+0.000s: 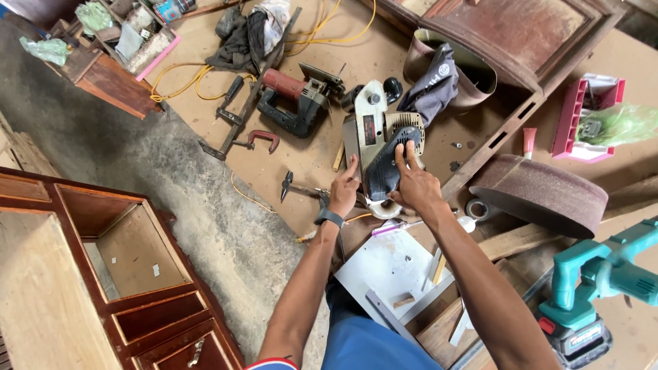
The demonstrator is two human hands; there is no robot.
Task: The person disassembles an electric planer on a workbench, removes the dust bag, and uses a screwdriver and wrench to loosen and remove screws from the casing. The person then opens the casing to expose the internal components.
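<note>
Belt sander (pixel 377 140), grey with a dark belt on its underside, is what we hold between both hands, tipped up over the brown board floor (pixel 301 164). Our right hand (pixel 415 185) lies on the dark belt with fingers (pixel 404 152) stretched flat on it, so it presses and does not close around anything. Our left hand (pixel 345 190) grips the lower left edge of the sander, thumb up along the metal side; a dark watch (pixel 330 218) sits on that wrist.

Just under the hands we see pliers (pixel 298 188) on the floor, and a white board (pixel 387 267) with small wood pieces near our knees. Left of the sander lie a red and black jigsaw (pixel 298 103) and a red clamp (pixel 262 139), with yellow cable (pixel 185 79) beyond them. A dark cloth bag (pixel 433 85) touches the top of the sander. To the right rests a big loop of brown sanding belt (pixel 541 193), and a pink tray (pixel 582 116) farther away. A teal cordless tool (pixel 596 288) stands at the lower right. At the left stands a wooden cabinet (pixel 103 274) with open drawer spaces.
</note>
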